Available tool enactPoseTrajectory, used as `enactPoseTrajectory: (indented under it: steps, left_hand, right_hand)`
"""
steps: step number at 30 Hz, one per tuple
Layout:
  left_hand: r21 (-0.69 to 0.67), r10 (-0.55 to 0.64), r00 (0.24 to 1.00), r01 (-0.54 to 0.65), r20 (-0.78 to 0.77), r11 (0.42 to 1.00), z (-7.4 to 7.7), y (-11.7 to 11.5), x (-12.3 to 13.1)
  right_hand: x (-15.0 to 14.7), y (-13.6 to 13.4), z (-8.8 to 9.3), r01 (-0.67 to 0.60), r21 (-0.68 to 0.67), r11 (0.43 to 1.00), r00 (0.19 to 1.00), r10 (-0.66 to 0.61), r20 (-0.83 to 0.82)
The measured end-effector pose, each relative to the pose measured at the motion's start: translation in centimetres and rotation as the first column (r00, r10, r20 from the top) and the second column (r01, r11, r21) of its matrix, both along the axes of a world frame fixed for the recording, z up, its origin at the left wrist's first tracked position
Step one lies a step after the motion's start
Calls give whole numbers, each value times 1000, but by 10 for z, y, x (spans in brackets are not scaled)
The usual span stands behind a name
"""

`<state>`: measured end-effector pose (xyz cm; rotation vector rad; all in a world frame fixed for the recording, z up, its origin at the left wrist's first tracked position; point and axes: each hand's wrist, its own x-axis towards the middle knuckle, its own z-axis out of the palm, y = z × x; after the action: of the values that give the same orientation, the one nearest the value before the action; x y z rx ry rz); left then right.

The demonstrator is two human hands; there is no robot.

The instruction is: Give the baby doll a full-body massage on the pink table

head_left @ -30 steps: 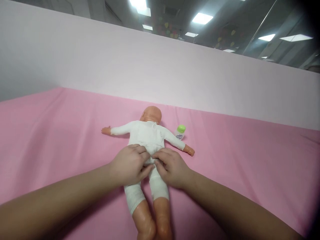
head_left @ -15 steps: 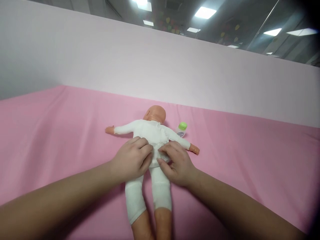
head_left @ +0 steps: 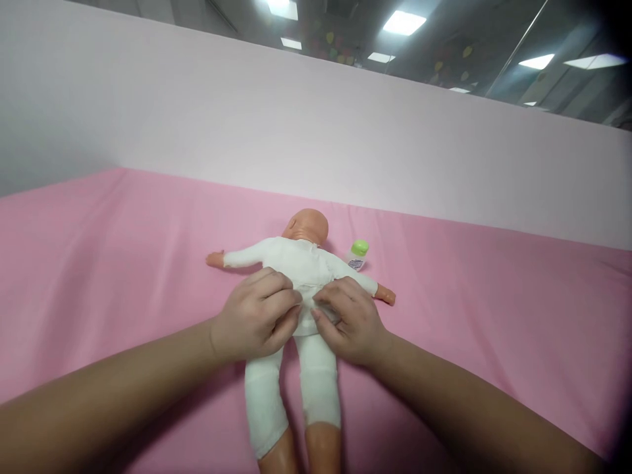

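Note:
A baby doll (head_left: 296,253) with a white cloth body lies on its front, head at the far end and arms spread. My left hand (head_left: 261,313) is closed at the left of its lower back, thumb and fingertips pinched on the white cloth. From the right, my right hand (head_left: 353,319) rests on the same area with curled fingers. Its thumb and forefinger come close together over a fold of the cloth. Part of the doll's waist and hips is hidden under both hands.
A small bottle (head_left: 357,255) with a green cap lies by the doll's right-side arm. Pink sheeting (head_left: 148,263) covers the surface, with shallow creases. A pale padded wall (head_left: 316,131) rises behind, topped by glass with reflected ceiling lights.
Both hands stay at the doll's lower back with only slight finger movement. The cloth between them has shifted a little, and the doll's legs sit slightly lower in view.

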<state>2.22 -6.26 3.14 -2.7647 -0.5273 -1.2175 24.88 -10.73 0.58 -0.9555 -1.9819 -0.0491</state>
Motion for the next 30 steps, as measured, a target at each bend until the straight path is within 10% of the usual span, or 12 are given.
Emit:
enactPoseTrajectory:
  steps: [9,16,24,30]
  left_hand:
    - [-311,105,954,-195,-282,930,-5,10,5]
    - [-436,43,978,-130,-204,891,12,3,0]
    - [-57,99,995,-101,-26,993,2,8,4]
    - [-246,120,958,-187,-261,951,-5,11,9]
  right_hand:
    - [-5,4,-8,30,-239,971,995,-5,103]
    - [1,-1,5,-79,-322,943,996,89,16]
    - [2,8,-2,50,-70,996,997,-54,-60]
    - [-2,11,-6,69,-269,961,997,-54,62]
